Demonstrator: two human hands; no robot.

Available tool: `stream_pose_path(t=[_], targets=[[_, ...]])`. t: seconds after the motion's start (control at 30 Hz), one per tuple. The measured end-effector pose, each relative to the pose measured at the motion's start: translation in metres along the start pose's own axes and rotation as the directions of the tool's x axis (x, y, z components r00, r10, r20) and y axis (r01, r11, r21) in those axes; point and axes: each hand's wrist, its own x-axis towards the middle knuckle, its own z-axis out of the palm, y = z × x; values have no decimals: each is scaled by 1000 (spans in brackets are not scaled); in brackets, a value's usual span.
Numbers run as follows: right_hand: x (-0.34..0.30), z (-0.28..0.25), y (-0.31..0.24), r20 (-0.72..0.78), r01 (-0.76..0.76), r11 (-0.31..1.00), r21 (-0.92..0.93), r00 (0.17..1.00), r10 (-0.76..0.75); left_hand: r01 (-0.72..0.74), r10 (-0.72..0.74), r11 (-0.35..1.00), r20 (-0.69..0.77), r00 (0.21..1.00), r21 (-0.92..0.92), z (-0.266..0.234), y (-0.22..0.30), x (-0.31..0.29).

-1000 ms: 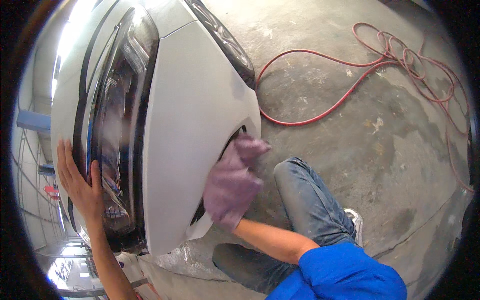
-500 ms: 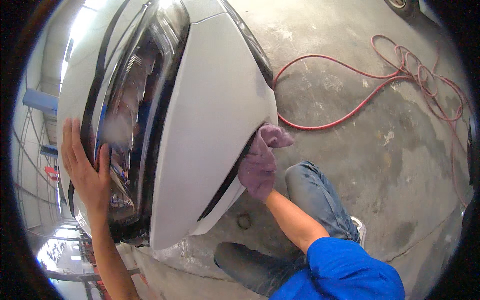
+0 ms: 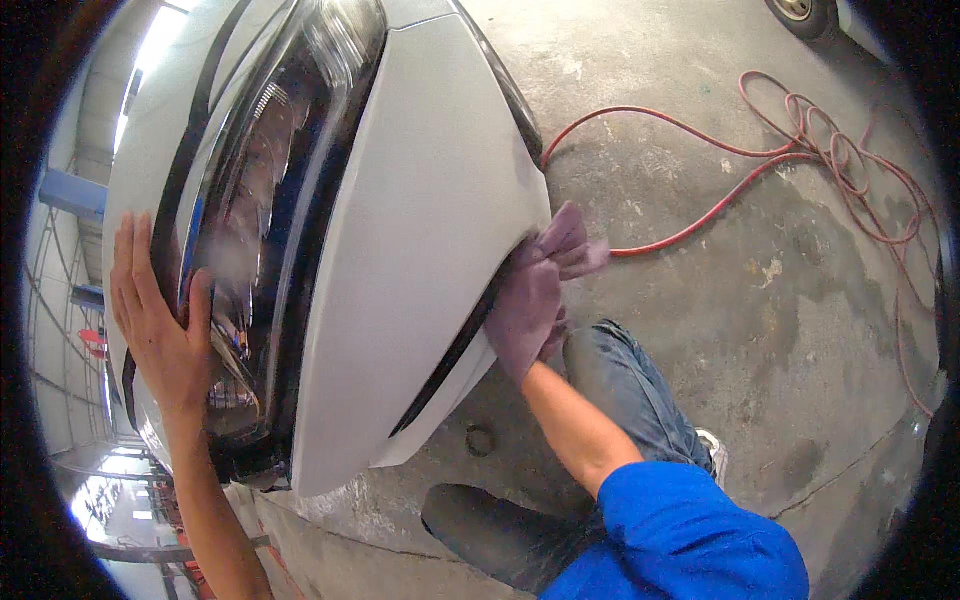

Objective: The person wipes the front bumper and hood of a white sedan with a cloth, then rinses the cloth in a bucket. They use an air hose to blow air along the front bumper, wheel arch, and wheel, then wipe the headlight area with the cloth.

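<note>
My left hand [image 3: 165, 315] lies flat with its fingers outstretched at the edge of the white car's hood, its thumb over the headlight [image 3: 255, 210]. Nothing is held in it. A purple cloth [image 3: 530, 300] drapes over my right hand, which presses it against the dark slot [image 3: 450, 365] in the white bumper [image 3: 425, 190]. The cloth hides my right fingers, and its loose ends stick out to the right.
A red hose [image 3: 690, 235] runs from beside the car to a tangled coil on the concrete floor [image 3: 720, 330]. My bent jeans-clad knees are close under the bumper. Another vehicle's wheel [image 3: 800, 15] shows at the far right.
The cloth's loose end has swung up and right, now overlapping part of the hose. My right hand stays at the bumper slot, and my left hand stays flat on the car.
</note>
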Motion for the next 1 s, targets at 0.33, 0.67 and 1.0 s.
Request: stream_pose_path(t=[0.33, 0.67, 1.0], targets=[[-185, 67, 43, 382, 398, 832, -386, 890, -249, -31, 29, 999, -59, 998, -36, 7, 0, 3], [17, 23, 30, 162, 338, 931, -139, 935, -316, -38, 38, 999, -57, 998, 7, 2, -5, 0], [-17, -2, 32, 262, 259, 954, -153, 941, -214, -51, 51, 999, -44, 998, 14, 2, -7, 2]])
